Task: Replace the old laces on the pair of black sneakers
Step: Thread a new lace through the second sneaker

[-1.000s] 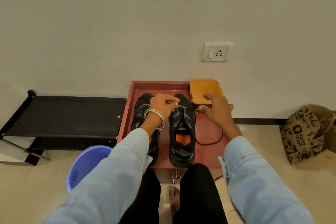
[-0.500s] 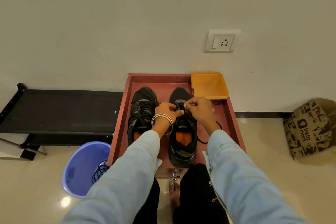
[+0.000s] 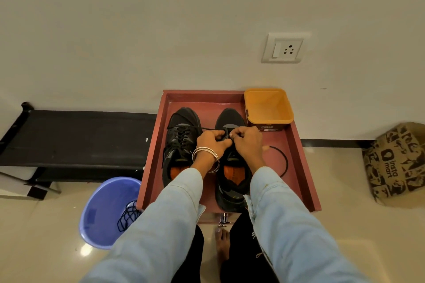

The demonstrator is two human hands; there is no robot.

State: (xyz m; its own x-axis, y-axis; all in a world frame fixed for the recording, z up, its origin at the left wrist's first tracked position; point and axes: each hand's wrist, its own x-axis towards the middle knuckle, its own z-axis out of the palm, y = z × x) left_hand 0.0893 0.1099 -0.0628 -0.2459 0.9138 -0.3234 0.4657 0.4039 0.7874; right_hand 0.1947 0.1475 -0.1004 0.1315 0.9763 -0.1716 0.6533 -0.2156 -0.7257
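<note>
Both black sneakers stand side by side, toes toward the wall, inside a red tray (image 3: pixel 296 145) that keeps the work together.

1. The left sneaker (image 3: pixel 180 142) is fully laced; its criss-cross lacing is visible along the tongue.
2. The right sneaker (image 3: pixel 232 167) is the one in work. Its orange insole shows at the near end, and no lacing is visible on that near part.
3. The left hand (image 3: pixel 212 141) and the right hand (image 3: pixel 247 141) meet over the far eyelets of the right sneaker. Both have fingers curled and pinch the black lace (image 3: pixel 284 163) near the toe end. The likely purpose is to feed it through the first eyelets; the exact eyelet is hidden by the fingers.
4. One run of the lace lies to the left from the hands toward the left sneaker. The other falls in a loose loop on the tray floor, right of the right sneaker, where it can pay out freely.

An orange tub (image 3: pixel 268 110) sits in the far right corner of the tray, with nothing visible inside it. A blue bin (image 3: pixel 103 213) stands on the floor at the near left and holds a tangle of dark cord, presumably the removed laces (image 3: pixel 128 215).

Judged progress: one sneaker finished, the second at its start.
</note>
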